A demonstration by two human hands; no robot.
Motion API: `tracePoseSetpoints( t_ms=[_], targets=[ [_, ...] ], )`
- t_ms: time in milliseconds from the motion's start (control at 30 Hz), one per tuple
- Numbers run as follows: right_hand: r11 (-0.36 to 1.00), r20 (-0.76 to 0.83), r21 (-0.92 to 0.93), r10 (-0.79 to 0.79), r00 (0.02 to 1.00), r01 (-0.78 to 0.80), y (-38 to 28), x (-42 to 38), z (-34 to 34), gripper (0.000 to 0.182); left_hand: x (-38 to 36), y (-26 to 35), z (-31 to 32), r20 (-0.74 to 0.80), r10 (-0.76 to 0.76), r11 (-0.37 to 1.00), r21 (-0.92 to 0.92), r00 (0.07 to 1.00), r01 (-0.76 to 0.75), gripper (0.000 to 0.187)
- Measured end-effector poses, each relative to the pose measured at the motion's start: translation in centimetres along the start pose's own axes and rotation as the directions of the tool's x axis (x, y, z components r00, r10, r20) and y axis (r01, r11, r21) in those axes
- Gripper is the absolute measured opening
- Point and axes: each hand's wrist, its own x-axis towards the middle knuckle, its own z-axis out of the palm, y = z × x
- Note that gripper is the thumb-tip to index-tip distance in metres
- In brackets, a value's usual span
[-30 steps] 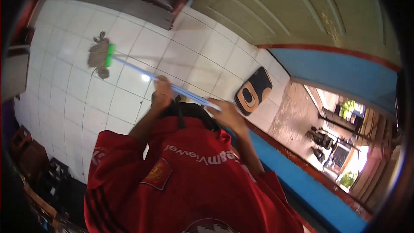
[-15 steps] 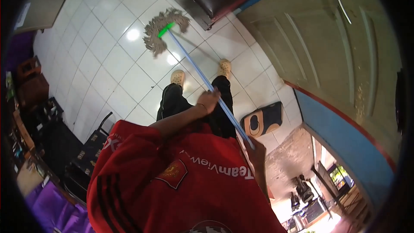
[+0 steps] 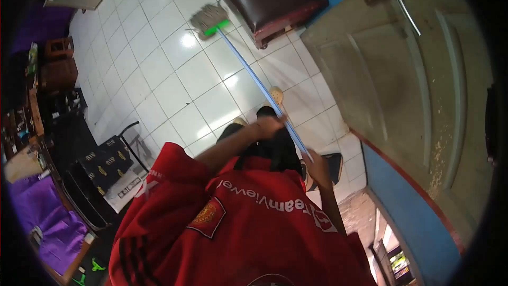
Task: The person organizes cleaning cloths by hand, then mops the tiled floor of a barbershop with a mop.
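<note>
A string mop slants across the white tiled floor, with a light blue handle, a green clamp and grey strands. Its head lies on the tiles beside the dark brown padded bench. Partway down the handle, my left hand is closed around it. My right hand grips the handle near its end, close to my right side. Below the handle my feet stand in tan clogs; one clog shows beside the handle, and the other is mostly hidden.
The padded bench stands ahead on the right, next to a panelled door. A dark mat lies partly hidden by my right arm. To the left are a black chair, purple cloth and cluttered furniture.
The mop head has moved forward and slightly right, its strands now bunched instead of spread out. Both hands have shifted with the handle. My view has moved, showing more on the left.
</note>
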Motion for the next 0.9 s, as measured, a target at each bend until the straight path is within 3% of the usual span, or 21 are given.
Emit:
tracePoseSetpoints(
  t_ms=[33,67,100,133,167,200,233,267,300,367,400,433,500,567,633,733,833,867,900],
  targets=[
    [0.991,-0.035,0.109,-0.079,0.996,0.083,4.4,-3.0,-0.6,0.035,1.6,4.9,-2.8,0.246,-0.038,0.99,-0.121,0.968,0.069,0.053],
    [0.997,0.051,0.074,0.005,0.999,-0.008,4.1,-6.9,-3.5,0.031,2.6,6.9,-0.3,0.128,0.114,0.968,-0.236,0.985,-0.081,0.046],
    [0.984,0.109,0.055,0.162,0.981,-0.169,5.4,-10.5,-5.0,0.032,3.8,9.4,1.2,0.215,0.099,0.909,-0.417,0.972,0.0,0.039],
    [0.981,0.051,-0.15,0.132,0.99,-0.123,4.6,-13.9,-6.8,0.039,5.2,11.8,3.3,0.215,0.234,0.913,-0.385,0.948,-0.138,0.037],
    [0.991,0.006,-0.129,-0.03,1.0,0.03,6.6,-17.3,-7.6,0.049,6.1,13.4,4.9,0.216,0.363,0.894,-0.356,0.907,-0.273,0.036],
    [0.96,0.009,-0.244,-0.14,0.99,0.138,3.3,-19.7,-9.3,0.055,6.6,14.2,5.8,0.176,0.355,0.889,-0.369,0.918,-0.273,0.036],
    [0.952,-0.048,-0.291,-0.109,0.993,0.091,2.2,-21.4,-10.0,0.051,6.7,15.7,6.9,0.092,0.469,0.816,-0.427,0.878,-0.391,0.037],
    [0.926,-0.103,-0.344,-0.198,0.975,0.152,4.5,-22.3,-9.9,0.048,7.1,16.5,7.3,0.006,0.574,0.732,-0.451,0.819,-0.51,0.037],
    [0.893,-0.162,-0.391,-0.305,0.939,0.222,5.3,-22.0,-9.6,0.044,7.3,16.4,6.9,-0.022,0.566,0.738,-0.431,0.824,-0.518,0.037],
    [0.801,-0.096,-0.563,-0.309,0.946,0.204,5.7,-20.8,-9.7,0.036,5.3,17.4,7.2,-0.072,0.34,0.817,-0.471,0.938,-0.332,0.037],
    [0.815,-0.101,-0.525,-0.345,0.933,0.245,6.5,-19.6,-9.1,0.036,5.0,17.2,7.6,-0.074,0.221,0.859,-0.458,0.972,-0.23,0.039],
    [0.827,-0.113,-0.48,-0.387,0.915,0.291,6.9,-18.1,-8.2,0.037,4.3,17.2,7.2,-0.084,0.201,0.865,-0.452,0.976,-0.217,0.039],
    [0.801,-0.066,-0.497,-0.418,0.906,0.333,7.1,-14.6,-6.2,0.038,2.5,16.1,5.4,-0.043,-0.207,0.932,-0.313,0.977,0.183,0.042],
    [0.799,-0.055,-0.481,-0.438,0.897,0.361,5.7,-10.3,-3.9,0.036,-0.2,14.4,5.2,-0.294,-0.361,0.927,-0.215,0.885,0.306,0.046],
    [0.788,-0.039,-0.463,-0.475,0.879,0.405,3.1,-4.6,-2.2,0.037,-3.2,13.0,2.7,-0.196,-0.585,0.806,-0.251,0.787,0.537,0.054],
    [0.738,0.047,-0.429,-0.558,0.828,0.521,-1.8,6.1,-0.7,0.043,-6.1,11.4,3.3,-0.38,-0.773,0.62,-0.278,0.508,0.734,0.052],
    [0.658,0.11,-0.423,-0.645,0.756,0.623,-5.8,16.0,1.5,0.047,-5.7,12.2,3.1,-0.422,-0.864,0.486,-0.555,0.275,0.676,0.046],
    [0.653,0.127,-0.399,-0.656,0.744,0.643,-6.7,17.7,2.3,0.048,-4.7,12.6,3.7,-0.42,-0.871,0.469,-0.562,0.254,0.681,0.046],
    [0.655,0.16,-0.402,-0.638,0.753,0.64,-7.4,18.6,2.8,0.05,-3.3,13.0,4.3,-0.513,-0.835,0.512,-0.591,0.199,0.623,0.046]
  ],
)
